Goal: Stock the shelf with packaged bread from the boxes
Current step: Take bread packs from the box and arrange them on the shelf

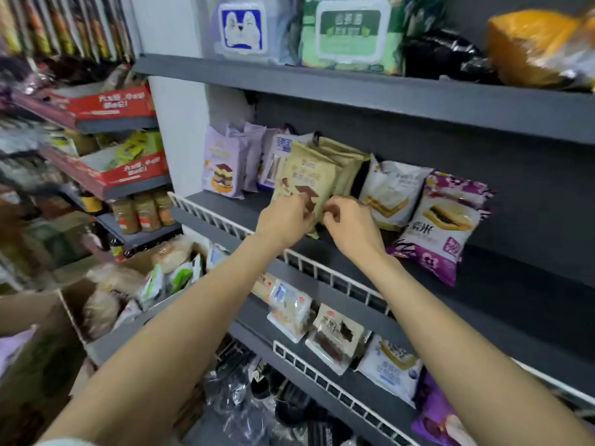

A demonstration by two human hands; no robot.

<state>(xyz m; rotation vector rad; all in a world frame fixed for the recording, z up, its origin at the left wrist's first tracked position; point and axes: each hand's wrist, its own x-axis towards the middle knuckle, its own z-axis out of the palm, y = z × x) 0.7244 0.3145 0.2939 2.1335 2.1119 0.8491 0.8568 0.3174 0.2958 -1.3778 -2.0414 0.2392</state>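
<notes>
A beige bread packet (309,173) with a brown chocolate picture stands on the dark grey shelf (521,284), leaning on more beige packets behind it. My left hand (285,217) pinches its lower left edge. My right hand (347,222) has its fingers curled at the packet's lower right corner; whether they hold it I cannot tell. Left of it stand lilac cake packets (223,165); to the right lie a white sandwich-bread packet (391,191) and a purple-and-white one (442,226). A cardboard box (74,304) of packaged bread sits low at the left.
A white wire rail (222,217) runs along the shelf's front edge. The shelf below holds several bread packets (336,338) behind its own rail. Wet-wipe packs (352,32) and an orange bag (534,43) sit on the shelf above. Snack shelves with red trays (128,170) stand at the left.
</notes>
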